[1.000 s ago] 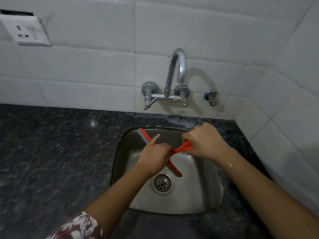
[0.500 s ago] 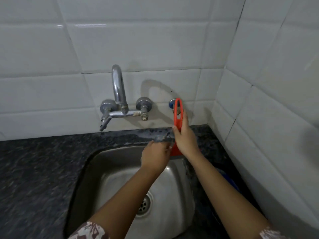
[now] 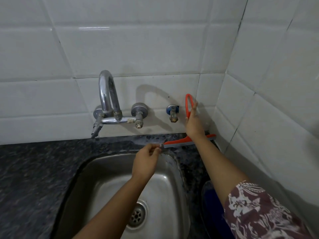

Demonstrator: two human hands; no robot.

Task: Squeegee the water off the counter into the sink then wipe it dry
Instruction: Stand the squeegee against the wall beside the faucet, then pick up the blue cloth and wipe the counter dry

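One squeegee (image 3: pixel 181 141), blade on counter (image 3: pixel 34 169) back edge behind one sink (image 3: pixel 107 169), near right corner. My right hand (image 3: pixel 193 123) holds its looped handle; my left hand (image 3: pixel 146 163) pinches blade's left end. One tap (image 3: pixel 108 100) above.

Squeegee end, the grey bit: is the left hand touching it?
Touching. The head view shows the left hand pinching the grey tip of the squeegee blade between thumb and fingers, with no gap visible. The right hand holds its orange handle.

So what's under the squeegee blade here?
Under the squeegee blade is the dark granite counter between sink and tiled wall. The right forearm covers its middle, so contact there is hidden.
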